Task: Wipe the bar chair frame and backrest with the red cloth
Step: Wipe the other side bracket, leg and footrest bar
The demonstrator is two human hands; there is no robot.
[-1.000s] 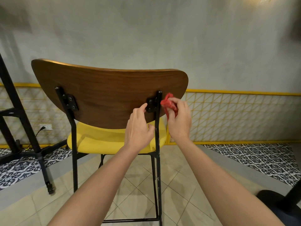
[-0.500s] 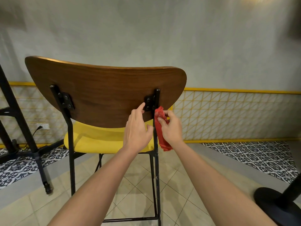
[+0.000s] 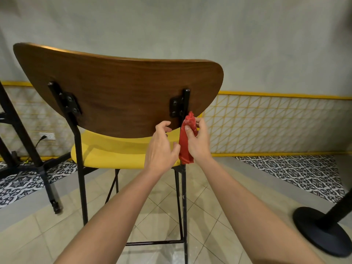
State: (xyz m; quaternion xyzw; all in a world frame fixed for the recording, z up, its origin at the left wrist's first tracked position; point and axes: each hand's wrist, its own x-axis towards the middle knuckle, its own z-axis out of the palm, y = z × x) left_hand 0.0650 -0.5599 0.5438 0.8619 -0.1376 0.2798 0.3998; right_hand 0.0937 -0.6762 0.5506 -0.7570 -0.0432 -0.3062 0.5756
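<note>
The beige tiled floor [image 3: 162,216] carries the black metal-framed bar chair [image 3: 183,206] straight below the grip, a round black pedestal base [image 3: 320,239] to its lower right, and black metal stand legs [image 3: 50,187] to its lower left.

Grey plaster wall [image 3: 247,35], yellow lattice wainscot [image 3: 276,122], beige floor tiles [image 3: 219,216], patterned tile border [image 3: 295,174].

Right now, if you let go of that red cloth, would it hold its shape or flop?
Probably flop: the red cloth is bunched and hangs limp below the right hand. Likely light too, since thumb and fingers alone pinch it against the black frame post. Being soft fabric, it would probably drop without rolling.
</note>
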